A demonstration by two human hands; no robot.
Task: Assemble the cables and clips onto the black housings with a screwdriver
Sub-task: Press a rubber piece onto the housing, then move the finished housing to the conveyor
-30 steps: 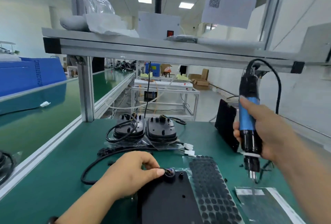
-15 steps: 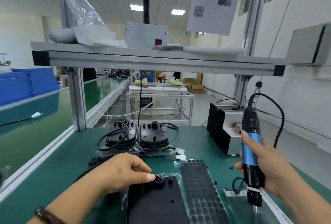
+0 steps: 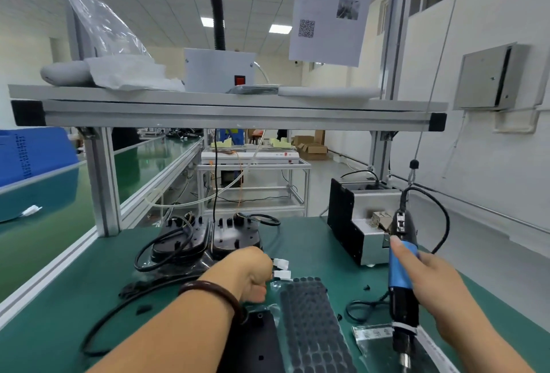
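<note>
A flat black housing (image 3: 256, 340) lies at the near edge, partly under my left forearm. My left hand (image 3: 250, 274) reaches past it with its fingers curled, right at two white cable connectors (image 3: 282, 268); the back of the hand hides whether the fingers hold them. My right hand (image 3: 434, 292) grips a blue and black electric screwdriver (image 3: 401, 277) upright, bit down, over a clear plastic bag (image 3: 372, 337). Two more black housings (image 3: 208, 238) with cables stand further back. A black cable (image 3: 119, 310) loops across the green mat on the left.
A sheet of round black pads (image 3: 312, 328) lies between the housing and the screwdriver. A grey and black feeder box (image 3: 357, 223) stands at the back right. Small black clips (image 3: 143, 308) are scattered on the mat. An aluminium shelf (image 3: 226, 110) spans overhead.
My left hand left the round fitting at the near housing's top edge and moved forward to the white connectors. The right hand with the screwdriver dropped lower and stays at the right.
</note>
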